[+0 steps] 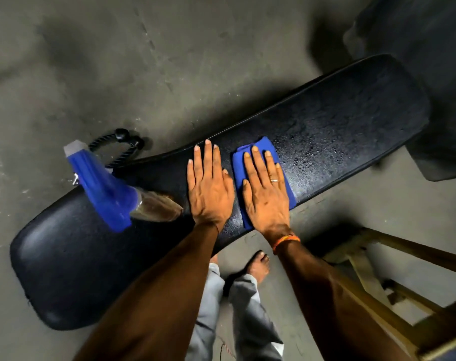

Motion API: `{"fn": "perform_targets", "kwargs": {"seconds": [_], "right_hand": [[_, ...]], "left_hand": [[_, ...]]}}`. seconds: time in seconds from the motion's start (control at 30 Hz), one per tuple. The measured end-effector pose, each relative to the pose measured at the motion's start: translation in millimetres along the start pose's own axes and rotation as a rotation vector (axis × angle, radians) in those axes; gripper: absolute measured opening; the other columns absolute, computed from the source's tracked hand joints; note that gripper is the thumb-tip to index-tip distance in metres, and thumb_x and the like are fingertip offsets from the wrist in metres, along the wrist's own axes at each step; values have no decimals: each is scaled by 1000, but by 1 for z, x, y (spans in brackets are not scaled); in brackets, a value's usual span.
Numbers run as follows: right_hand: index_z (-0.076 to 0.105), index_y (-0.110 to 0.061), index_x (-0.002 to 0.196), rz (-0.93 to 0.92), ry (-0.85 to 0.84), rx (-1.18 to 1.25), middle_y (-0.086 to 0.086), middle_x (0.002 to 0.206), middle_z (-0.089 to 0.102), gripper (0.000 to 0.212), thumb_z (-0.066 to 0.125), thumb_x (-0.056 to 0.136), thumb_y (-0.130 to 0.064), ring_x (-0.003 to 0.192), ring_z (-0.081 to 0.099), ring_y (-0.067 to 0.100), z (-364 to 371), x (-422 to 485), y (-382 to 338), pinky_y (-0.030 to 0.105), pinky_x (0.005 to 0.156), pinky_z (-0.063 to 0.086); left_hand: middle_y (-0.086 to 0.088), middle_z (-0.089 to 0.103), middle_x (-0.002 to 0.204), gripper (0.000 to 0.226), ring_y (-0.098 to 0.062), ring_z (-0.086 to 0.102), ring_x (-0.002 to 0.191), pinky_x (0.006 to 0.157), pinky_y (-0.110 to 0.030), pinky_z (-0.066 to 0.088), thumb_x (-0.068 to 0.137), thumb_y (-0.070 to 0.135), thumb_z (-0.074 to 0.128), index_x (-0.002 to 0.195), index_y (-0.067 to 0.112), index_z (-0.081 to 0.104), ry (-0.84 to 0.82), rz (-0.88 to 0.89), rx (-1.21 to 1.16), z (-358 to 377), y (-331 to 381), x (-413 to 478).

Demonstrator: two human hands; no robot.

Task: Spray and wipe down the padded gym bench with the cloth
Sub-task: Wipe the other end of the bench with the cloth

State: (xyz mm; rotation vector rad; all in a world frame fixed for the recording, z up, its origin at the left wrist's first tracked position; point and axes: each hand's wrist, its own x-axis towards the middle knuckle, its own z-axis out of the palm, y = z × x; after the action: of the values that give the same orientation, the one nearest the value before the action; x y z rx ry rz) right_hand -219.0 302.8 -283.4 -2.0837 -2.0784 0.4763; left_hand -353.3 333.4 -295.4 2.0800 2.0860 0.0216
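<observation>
A long black padded bench (338, 118) runs from lower left to upper right. Spray droplets bead on its right half. A folded blue cloth (266, 149) lies flat on the pad near the middle, and my right hand (266, 191) presses on it with fingers spread. My left hand (208, 188) rests flat and bare on the pad just left of the cloth. A spray bottle (109, 188) with a blue head and clear body stands on the bench's left part, apart from both hands.
A black rope handle (122, 147) lies on the concrete floor behind the bench. A wooden stool frame (378, 269) stands at lower right, close to my right arm. My bare foot (258, 264) and grey trousers are below the bench edge.
</observation>
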Motion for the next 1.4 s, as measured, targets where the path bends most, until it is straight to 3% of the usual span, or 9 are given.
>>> {"fn": "perform_targets", "kwargs": {"seconds": [0.17,0.27,0.37,0.53,0.63,0.9,1.17,1.4], "right_hand": [[53,-7,143,28,17,-22,13,164,40,56,45,92,-28,155,30,34,-3,7,-6,52,127,21],[41,-14,156,35,10,-63,8,169,31,65,38,95,-35,158,25,30,-5,72,-10,52,128,21],[31,-20,162,34,0,-98,5,172,25,60,29,106,-40,160,18,28,-6,123,-6,51,129,18],[18,-20,166,69,-23,-124,3,175,12,60,30,109,-38,162,7,24,-11,40,3,50,130,15],[19,-20,166,65,-60,-129,4,174,13,62,31,108,-39,162,7,25,-15,0,11,51,130,16],[24,-20,165,152,12,-146,5,173,19,61,27,108,-40,161,14,25,-17,122,23,48,130,14],[17,-20,166,88,-47,-161,4,175,12,62,27,108,-39,162,7,24,-21,1,43,49,130,15],[27,-20,164,116,34,-114,6,172,23,60,28,107,-41,160,19,27,-31,115,76,49,130,15]], "left_hand": [[-6,5,172,65,-26,5,159,128,-47,14,103,30,29,162,12,14,-33,-17,9,-2,2,2],[-7,8,171,65,-27,7,159,128,-48,13,101,30,30,162,11,17,-34,-19,6,0,1,4],[-8,9,171,64,-28,8,158,128,-48,12,102,30,28,162,11,17,-35,-15,19,-1,2,5],[-7,7,171,64,-27,6,159,128,-48,12,102,29,30,162,11,15,-38,-12,0,-6,3,5],[-7,8,171,64,-27,7,159,128,-48,13,102,29,30,162,11,16,-38,-18,-25,-7,2,5],[-6,14,170,63,-27,11,158,127,-49,15,101,28,33,161,11,23,-3,-18,-27,-4,3,5],[-6,13,171,62,-27,10,158,127,-48,14,102,28,32,161,12,23,-5,-23,-9,-8,5,4],[-6,19,170,60,-27,14,158,127,-47,15,101,27,34,159,12,28,30,-19,9,-2,7,3]]}}
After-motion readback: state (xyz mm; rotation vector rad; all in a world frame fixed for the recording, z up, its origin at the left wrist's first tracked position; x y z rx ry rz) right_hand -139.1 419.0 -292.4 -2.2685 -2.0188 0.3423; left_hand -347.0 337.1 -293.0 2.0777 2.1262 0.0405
